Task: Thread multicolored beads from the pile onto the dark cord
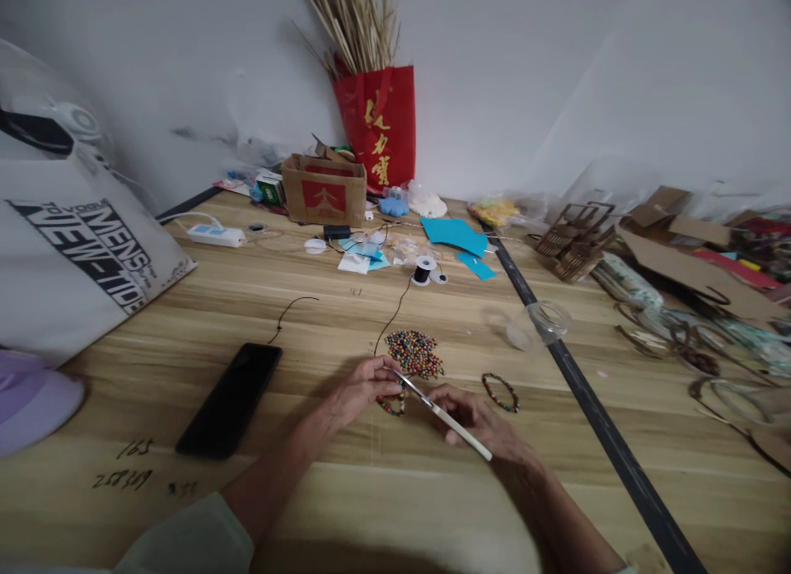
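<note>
the left hand [371, 380] holds a beaded loop [393, 412], the right hand [475, 419] a white-handled tool [462, 433].

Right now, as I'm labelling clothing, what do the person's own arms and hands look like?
The left hand and right hand wear no gloves or watch. A pale grey-green cloth sleeve ends near the left elbow; both forearms are bare.

Dried stalks [355, 22] are held in a red bag [395, 121] at twelve o'clock; a printed white bag [80, 236] is set at nine; a black phone [230, 401] is laid at eight; blue sheets [454, 235] are spread at two; a slatted basket [574, 243] is placed at three.
</note>
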The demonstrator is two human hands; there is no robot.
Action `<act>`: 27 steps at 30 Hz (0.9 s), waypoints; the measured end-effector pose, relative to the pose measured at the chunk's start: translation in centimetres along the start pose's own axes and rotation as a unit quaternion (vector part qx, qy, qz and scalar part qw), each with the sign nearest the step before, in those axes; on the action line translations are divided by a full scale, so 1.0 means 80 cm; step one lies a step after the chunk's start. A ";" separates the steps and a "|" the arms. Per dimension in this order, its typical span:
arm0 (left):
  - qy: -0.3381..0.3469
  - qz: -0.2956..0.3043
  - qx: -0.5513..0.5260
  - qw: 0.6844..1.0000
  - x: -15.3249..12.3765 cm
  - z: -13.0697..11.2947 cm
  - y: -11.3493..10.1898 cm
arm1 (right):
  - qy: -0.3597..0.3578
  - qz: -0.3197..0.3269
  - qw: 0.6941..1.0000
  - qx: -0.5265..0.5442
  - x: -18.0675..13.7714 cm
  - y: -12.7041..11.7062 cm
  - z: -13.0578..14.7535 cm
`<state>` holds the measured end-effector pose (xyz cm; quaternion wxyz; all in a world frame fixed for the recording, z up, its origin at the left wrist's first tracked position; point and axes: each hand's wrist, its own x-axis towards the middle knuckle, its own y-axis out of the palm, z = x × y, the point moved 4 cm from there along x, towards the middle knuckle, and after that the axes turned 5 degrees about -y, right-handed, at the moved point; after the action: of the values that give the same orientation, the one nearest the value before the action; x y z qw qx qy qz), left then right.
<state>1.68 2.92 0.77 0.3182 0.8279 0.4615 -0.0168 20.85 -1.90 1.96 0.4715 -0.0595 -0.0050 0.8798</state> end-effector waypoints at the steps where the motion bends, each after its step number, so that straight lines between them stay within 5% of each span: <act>1: -0.002 0.003 0.003 1.000 0.000 0.000 0.000 | 0.000 -0.003 1.000 0.000 0.000 0.000 0.000; 27: -0.001 0.000 0.027 1.000 0.002 0.003 -0.002 | -0.005 -0.015 0.999 -0.038 0.000 0.003 0.008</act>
<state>1.73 2.98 0.45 0.2967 0.8360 0.4606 -0.0303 20.60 -2.04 2.61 0.4822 -0.0726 -0.0419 0.8720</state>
